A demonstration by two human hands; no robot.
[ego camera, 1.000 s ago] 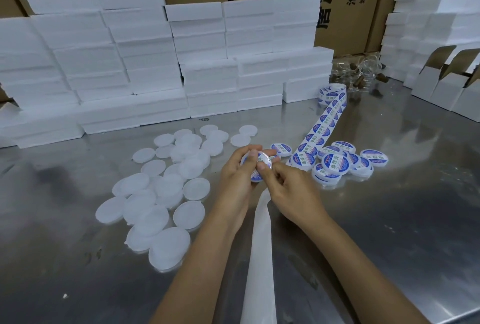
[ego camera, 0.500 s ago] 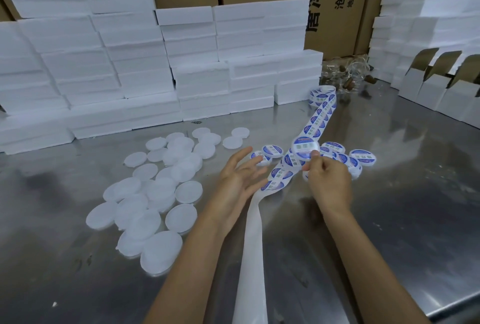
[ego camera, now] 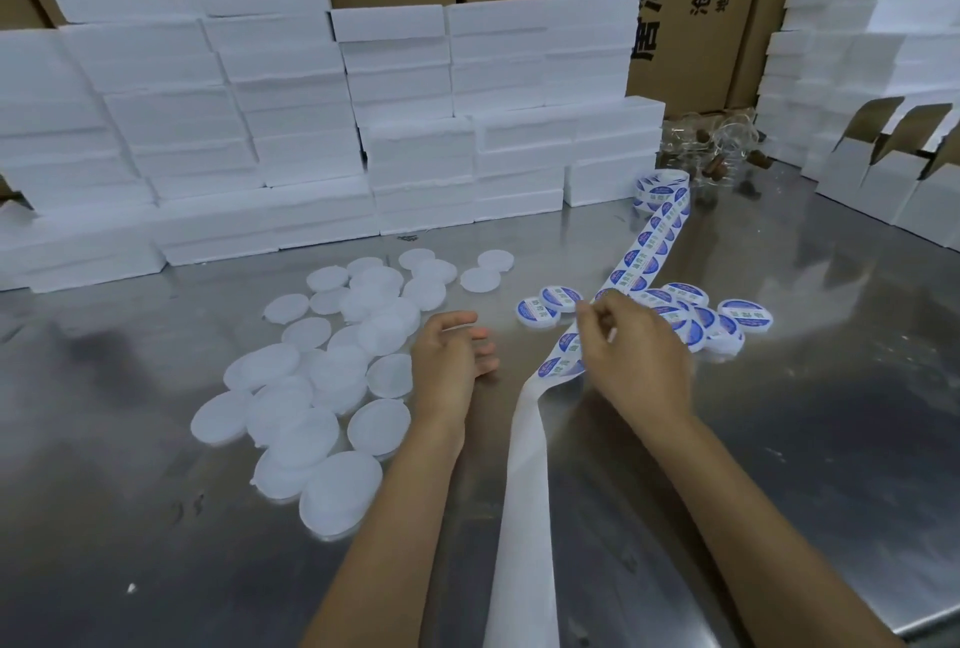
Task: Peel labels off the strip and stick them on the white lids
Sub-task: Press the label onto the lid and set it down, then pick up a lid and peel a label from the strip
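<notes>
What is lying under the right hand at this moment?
Under the right hand the label strip passes, and labelled lids lie beside it. Whether a lid lies directly beneath the palm is hidden.
</notes>
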